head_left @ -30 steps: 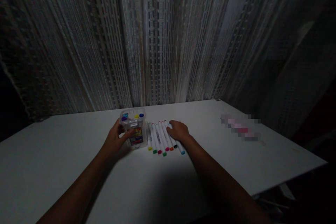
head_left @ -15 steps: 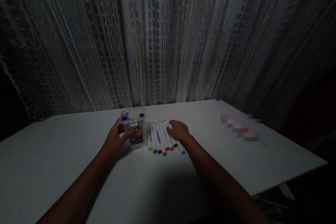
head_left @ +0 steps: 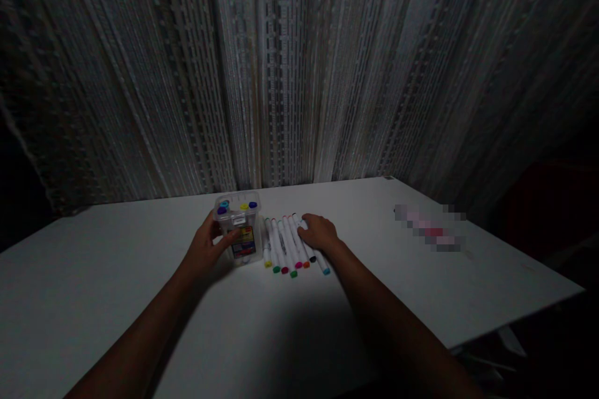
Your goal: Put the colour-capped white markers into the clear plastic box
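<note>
A clear plastic marker box (head_left: 239, 227) stands upright on the white table (head_left: 116, 274), with several coloured marker caps showing at its top. My left hand (head_left: 206, 248) is wrapped round the box's left side, thumb on its front. To the right of the box, several white markers (head_left: 283, 248) with coloured caps lie side by side. My right hand (head_left: 319, 232) rests on the rightmost markers with its fingers curled down over them; what they grip is hidden.
A pale patterned curtain (head_left: 290, 68) hangs right behind the table. A blurred pinkish object (head_left: 428, 227) lies at the table's right. The table's right edge (head_left: 515, 318) drops off into darkness.
</note>
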The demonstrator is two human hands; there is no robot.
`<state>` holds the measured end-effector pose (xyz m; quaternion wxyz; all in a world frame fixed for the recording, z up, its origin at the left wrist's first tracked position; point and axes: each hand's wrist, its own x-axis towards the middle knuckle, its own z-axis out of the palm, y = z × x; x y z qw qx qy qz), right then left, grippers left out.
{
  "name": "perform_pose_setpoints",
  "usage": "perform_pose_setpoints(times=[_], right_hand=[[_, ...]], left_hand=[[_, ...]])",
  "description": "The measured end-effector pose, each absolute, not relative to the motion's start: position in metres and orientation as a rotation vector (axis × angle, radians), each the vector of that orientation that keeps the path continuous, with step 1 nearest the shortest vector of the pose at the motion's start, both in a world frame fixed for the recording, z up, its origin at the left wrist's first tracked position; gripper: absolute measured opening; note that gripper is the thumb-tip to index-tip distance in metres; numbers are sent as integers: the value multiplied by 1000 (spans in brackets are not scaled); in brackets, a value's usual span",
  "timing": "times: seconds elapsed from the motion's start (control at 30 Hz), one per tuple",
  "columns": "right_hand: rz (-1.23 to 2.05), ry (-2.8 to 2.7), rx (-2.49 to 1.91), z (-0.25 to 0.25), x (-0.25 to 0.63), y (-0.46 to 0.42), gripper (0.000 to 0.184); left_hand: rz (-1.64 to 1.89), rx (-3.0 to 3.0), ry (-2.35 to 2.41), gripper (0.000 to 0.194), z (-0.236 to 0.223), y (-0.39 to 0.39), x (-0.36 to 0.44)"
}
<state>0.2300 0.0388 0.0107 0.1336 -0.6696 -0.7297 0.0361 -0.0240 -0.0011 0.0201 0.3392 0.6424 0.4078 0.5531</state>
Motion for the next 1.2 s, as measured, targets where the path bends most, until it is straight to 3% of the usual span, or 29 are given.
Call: perform_pose_setpoints(times=[1.2], right_hand=[[111, -2113, -1948, 11, 230, 38, 38]], left_hand=[[1440, 1682, 1102, 56, 22, -2, -24]])
